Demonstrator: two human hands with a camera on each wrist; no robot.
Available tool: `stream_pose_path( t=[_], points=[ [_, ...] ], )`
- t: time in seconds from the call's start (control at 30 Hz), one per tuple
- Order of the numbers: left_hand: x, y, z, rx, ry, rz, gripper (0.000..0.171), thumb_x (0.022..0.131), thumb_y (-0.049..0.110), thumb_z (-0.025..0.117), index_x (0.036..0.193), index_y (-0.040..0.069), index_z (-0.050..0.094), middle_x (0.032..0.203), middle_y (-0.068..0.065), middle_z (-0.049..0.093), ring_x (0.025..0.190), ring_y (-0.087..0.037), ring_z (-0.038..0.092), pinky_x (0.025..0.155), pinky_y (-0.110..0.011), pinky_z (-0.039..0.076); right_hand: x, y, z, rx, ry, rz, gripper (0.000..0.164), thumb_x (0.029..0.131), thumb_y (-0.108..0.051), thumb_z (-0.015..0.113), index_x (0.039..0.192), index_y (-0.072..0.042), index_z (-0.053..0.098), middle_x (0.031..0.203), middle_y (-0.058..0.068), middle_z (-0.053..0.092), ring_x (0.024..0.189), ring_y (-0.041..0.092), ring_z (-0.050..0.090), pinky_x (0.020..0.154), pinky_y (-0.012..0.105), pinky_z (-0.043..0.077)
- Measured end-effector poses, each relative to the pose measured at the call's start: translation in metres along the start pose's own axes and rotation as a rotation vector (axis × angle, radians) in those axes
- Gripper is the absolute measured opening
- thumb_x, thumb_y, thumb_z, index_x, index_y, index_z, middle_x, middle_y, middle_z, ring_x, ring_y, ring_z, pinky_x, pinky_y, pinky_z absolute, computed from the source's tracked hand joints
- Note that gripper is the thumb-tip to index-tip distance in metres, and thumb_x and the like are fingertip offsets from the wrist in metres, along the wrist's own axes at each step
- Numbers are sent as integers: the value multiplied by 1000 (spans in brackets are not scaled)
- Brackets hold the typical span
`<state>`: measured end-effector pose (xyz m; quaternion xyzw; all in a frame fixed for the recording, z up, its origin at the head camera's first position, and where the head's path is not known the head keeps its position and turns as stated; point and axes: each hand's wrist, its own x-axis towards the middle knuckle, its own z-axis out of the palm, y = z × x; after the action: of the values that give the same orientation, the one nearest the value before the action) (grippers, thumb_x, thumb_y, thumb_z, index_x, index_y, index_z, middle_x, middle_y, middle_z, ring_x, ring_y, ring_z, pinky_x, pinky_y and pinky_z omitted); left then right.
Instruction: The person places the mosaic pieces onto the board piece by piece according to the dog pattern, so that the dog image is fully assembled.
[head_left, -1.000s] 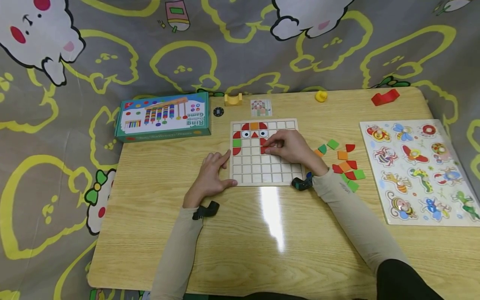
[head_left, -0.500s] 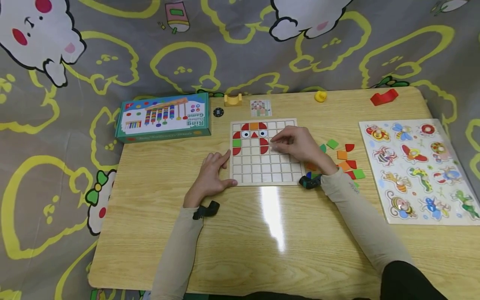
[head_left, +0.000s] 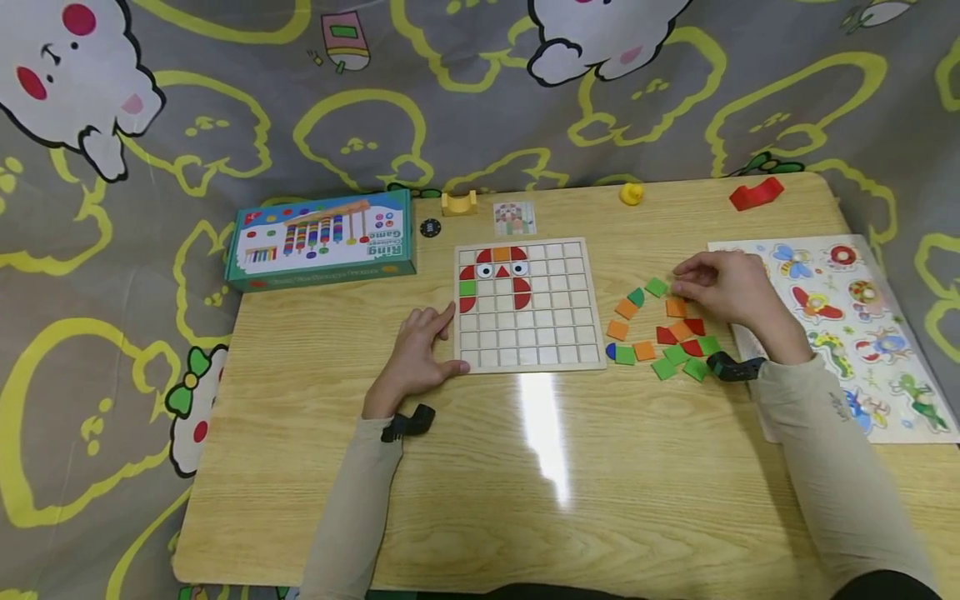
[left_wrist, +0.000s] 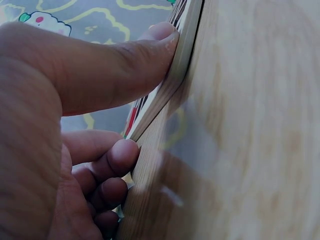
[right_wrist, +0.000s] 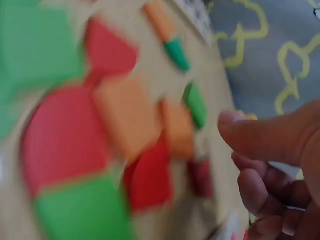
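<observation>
My left hand (head_left: 415, 362) rests on the table at the near left of the square wooden grid board (head_left: 546, 317), thumb at its near corner and index finger along its left side. In the left wrist view, the thumb (left_wrist: 115, 70) presses the board's edge. Red rounded pieces, a green square (head_left: 467, 287), an orange square (head_left: 501, 254) and two eye tiles (head_left: 485, 271) lie in the cells. To the right, my right hand (head_left: 727, 287) hovers over loose coloured pieces, fingertips by an orange square (head_left: 676, 307) and a green square (head_left: 656, 287). Nothing shows between its thumb and fingers.
A picture card (head_left: 514, 218) lies behind the board. Along the back are a Ring Game box (head_left: 322, 242), a black disc (head_left: 431, 227), a yellow block (head_left: 459, 203), a yellow duck (head_left: 632, 194) and a red block (head_left: 756, 193). An insect puzzle board (head_left: 888, 400) lies at right, partly under my right arm.
My right hand has left the red rounded piece on the board and moved right, over the loose pieces. My left hand stays at the board's corner. The head view has shifted slightly.
</observation>
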<state>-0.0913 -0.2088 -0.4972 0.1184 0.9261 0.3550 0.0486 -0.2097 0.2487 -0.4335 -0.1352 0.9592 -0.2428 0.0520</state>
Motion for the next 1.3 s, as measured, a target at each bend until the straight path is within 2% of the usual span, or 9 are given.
stream_pose_path(
  t=[0.2, 0.33, 0.63, 0.8, 0.97, 1.1, 1.3],
  points=[
    [-2, -1, -1, -15, 12, 2, 100, 72, 40, 85, 153, 8, 36, 91, -1, 43, 90, -19, 33, 80, -34, 24, -9, 12, 2, -48, -6, 62, 35, 87, -33, 75, 98, 0, 72, 83, 14, 71, 72, 27, 62, 69, 41, 39],
    [-3, -1, 0, -15, 8, 1, 99, 73, 40, 85, 153, 8, 36, 92, -2, 43, 90, -19, 33, 81, -34, 24, -8, 10, 6, -50, -14, 63, 35, 88, -31, 75, 99, 2, 70, 83, 16, 70, 74, 30, 62, 71, 42, 37],
    [-2, -1, 1, -18, 6, 3, 100, 72, 40, 85, 153, 9, 36, 92, -1, 43, 91, -18, 33, 81, -34, 24, -1, 0, 16, 0, -39, -11, 28, 90, -12, 68, 115, 0, 67, 98, 18, 69, 83, 30, 64, 70, 37, 45],
    [0, -2, 2, -14, 6, 16, 100, 72, 40, 86, 153, 8, 36, 91, 0, 43, 90, -18, 33, 81, -33, 25, 0, 0, 19, 30, -46, -12, 33, 89, -19, 72, 116, -1, 68, 100, 18, 69, 86, 30, 65, 70, 33, 46],
    [0, -1, 1, -10, 6, 11, 101, 71, 40, 86, 153, 8, 36, 91, 0, 43, 90, -18, 33, 80, -33, 25, 0, 0, 18, 26, -55, 3, 33, 87, -25, 75, 109, -1, 70, 95, 16, 69, 83, 27, 64, 68, 29, 44],
    [0, 0, 0, -5, 1, 1, 101, 71, 40, 86, 153, 9, 36, 92, 1, 43, 90, -18, 33, 80, -33, 25, 2, -3, 18, 17, -85, 10, 30, 89, -23, 73, 107, 0, 68, 94, 16, 67, 83, 28, 61, 71, 34, 44],
    [0, 0, -2, -6, 4, 8, 100, 72, 40, 86, 153, 8, 36, 92, -1, 44, 90, -18, 34, 80, -33, 25, 5, -6, 20, 26, -101, 28, 35, 95, -24, 63, 116, 4, 60, 103, 21, 61, 90, 32, 59, 77, 44, 45]
  ],
)
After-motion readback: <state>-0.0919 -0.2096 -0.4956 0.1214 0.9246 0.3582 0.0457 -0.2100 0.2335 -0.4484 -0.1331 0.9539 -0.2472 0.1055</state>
